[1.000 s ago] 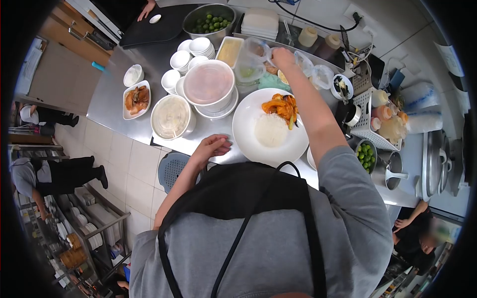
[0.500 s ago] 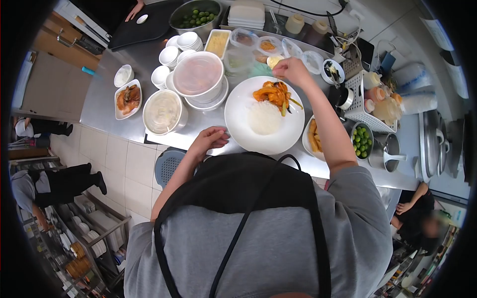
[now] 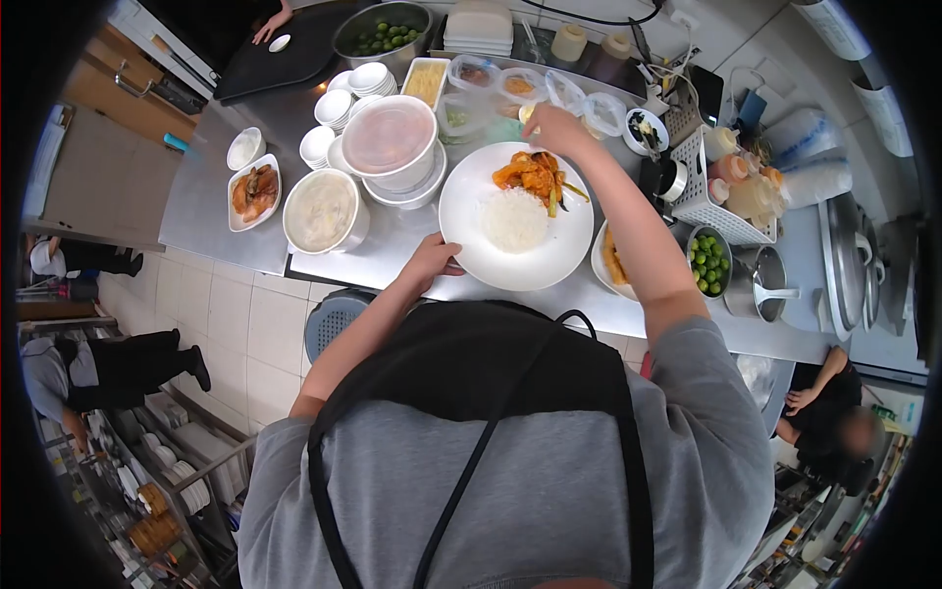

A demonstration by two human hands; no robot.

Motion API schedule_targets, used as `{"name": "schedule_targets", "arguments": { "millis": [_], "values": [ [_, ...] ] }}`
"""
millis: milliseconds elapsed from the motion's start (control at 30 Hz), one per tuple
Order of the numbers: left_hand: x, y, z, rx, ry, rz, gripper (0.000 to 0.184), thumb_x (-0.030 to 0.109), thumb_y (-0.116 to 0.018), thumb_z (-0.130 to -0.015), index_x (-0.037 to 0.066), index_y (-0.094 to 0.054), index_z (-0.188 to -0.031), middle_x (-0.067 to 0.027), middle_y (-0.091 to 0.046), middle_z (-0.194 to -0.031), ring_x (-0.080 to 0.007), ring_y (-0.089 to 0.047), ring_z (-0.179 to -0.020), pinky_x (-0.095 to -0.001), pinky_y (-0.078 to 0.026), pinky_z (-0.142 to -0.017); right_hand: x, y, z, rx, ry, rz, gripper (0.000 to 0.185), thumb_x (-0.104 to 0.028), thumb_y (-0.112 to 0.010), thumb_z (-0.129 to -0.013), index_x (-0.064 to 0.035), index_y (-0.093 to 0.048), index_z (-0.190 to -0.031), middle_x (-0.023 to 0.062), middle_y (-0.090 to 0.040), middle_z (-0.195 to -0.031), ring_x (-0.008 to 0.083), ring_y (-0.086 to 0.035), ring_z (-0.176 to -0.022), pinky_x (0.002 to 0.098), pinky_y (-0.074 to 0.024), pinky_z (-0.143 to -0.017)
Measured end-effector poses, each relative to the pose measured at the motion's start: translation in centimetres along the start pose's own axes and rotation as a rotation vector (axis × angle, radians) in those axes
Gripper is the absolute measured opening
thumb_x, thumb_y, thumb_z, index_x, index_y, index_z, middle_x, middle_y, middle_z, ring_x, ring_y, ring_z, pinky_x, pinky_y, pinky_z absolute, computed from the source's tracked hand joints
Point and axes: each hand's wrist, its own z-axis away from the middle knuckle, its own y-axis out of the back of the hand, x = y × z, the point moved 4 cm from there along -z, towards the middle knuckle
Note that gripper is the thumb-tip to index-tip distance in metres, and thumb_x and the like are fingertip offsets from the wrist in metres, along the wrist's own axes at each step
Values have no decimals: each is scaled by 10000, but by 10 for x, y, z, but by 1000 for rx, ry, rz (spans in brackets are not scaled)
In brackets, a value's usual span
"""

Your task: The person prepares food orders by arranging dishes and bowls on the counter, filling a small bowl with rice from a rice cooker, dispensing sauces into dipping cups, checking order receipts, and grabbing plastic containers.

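A large white plate (image 3: pixel 466 257) lies before me on the steel counter. It carries a mound of white rice (image 3: pixel 515 220) and orange-sauced food (image 3: pixel 530 175) with green pieces behind the rice. My left hand (image 3: pixel 434 260) grips the plate's left rim, fingers partly under the edge. Beyond the plate, my right hand (image 3: pixel 555 131) is closed, fingertips down by a small tub (image 3: pixel 527 113) among the plastic containers; what the fingers hold, if anything, is hidden. Near my right forearm sits a dish of golden fried food (image 3: pixel 613 260).
Lidded white tubs (image 3: pixel 391 137) and stacked small bowls (image 3: pixel 369 79) stand left of the plate. Limes fill a metal pot (image 3: pixel 706 260) at right, beside a white basket of bottles (image 3: pixel 721 201). Co-workers (image 3: pixel 118 371) stand at both sides.
My left hand has moved right and up to the plate's rim and taken hold of it. The right hand has shifted slightly left above the small containers.
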Motion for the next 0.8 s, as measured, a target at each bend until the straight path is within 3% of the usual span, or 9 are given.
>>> {"name": "schedule_targets", "arguments": {
  "millis": [100,333,400,533,600,667,700,733,800],
  "values": [
    [-4,6,9,65,-22,11,319,104,-464,-768,-30,-482,-1057,-125,-571,-951,-206,-586,-770,-315,-506,-652,-2,-4,-26,158,-304,120,140,-168,-633,-621,-110,-655,-747,123,-612,-837,257,-590,-813,349,-471,-711],
    [-24,25,46,153,40,-6,294,85,-463,-780,-32,-491,-1049,-123,-578,-916,-193,-590,-744,-293,-511,-637,3,-17,-20,291,-254,150,193,-198,-649,-628,-83,-636,-783,114,-612,-856,241,-598,-787,333,-479,-682],
    [-27,26,55,141,45,51,311,152,-493,-794,-6,-486,-1062,-93,-569,-930,-177,-565,-794,-291,-497,-653,23,9,-1,369,-209,-139,174,-190,-647,-638,-71,-615,-761,85,-591,-958,208,-588,-794,321,-477,-660],
    [-31,28,56,114,103,72,351,196,-513,-801,6,-457,-1091,-92,-566,-939,-175,-566,-805,-292,-497,-654,35,72,72,648,82,-709,127,-127,-512,-717,-62,-572,-808,129,-512,-1119,225,-510,-941,311,-402,-813],
    [-23,23,59,76,107,20,405,239,-530,-805,18,-418,-1126,-92,-563,-949,-176,-575,-785,-295,-500,-653,29,95,104,553,162,-1380,163,-151,-490,-757,-41,-520,-874,150,-496,-1131,259,-497,-997,349,-395,-853],
    [-22,20,57,54,112,0,439,259,-536,-808,24,-388,-1149,-91,-560,-966,-177,-582,-779,-298,-503,-648,-2,112,136,671,205,-1771,204,-170,-456,-797,-33,-469,-947,161,-505,-1090,291,-493,-1012,394,-395,-870],
    [-22,19,55,14,122,30,436,255,-536,-808,25,-390,-1148,-92,-561,-967,-178,-585,-782,-299,-506,-645,-2,114,147,691,173,-1829,211,-189,-451,-820,-41,-455,-971,153,-522,-1033,322,-491,-1010,432,-394,-873],
    [-22,18,53,-26,132,60,432,250,-535,-808,26,-391,-1148,-93,-563,-969,-179,-588,-784,-300,-509,-643,-8,114,162,886,-66,-1778,213,-207,-456,-835,-51,-466,-979,115,-535,-976,264,-520,-960,375,-435,-813],
    [-22,18,52,-44,136,74,431,242,-533,-808,26,-388,-1151,-97,-565,-975,-182,-594,-785,-298,-515,-636,-18,110,183,893,-177,-1567,202,-194,-478,-833,-56,-494,-980,67,-553,-919,176,-550,-859,294,-457,-737]
  ]
}}
